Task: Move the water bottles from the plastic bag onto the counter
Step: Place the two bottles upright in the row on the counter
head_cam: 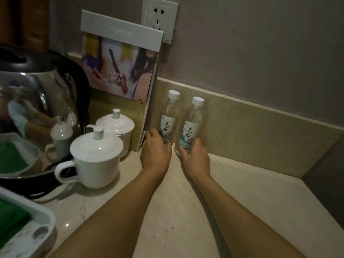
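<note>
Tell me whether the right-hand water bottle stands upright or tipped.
Upright: the right bottle stands on the counter, white cap up, gripped low by the right hand.

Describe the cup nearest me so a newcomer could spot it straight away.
Start at the shiny kettle on the left of the counter. Just right of its base stand two white lidded cups; the front cup is the one closer to the camera. Unlike the back cup, its whole handle shows, pointing left towards the kettle.

Two water bottles (168, 118) (189, 127), two lidded white cups (95, 159) (117, 129), one kettle (33, 108), one wall socket (159, 19), one brochure stand (119, 71)
</note>
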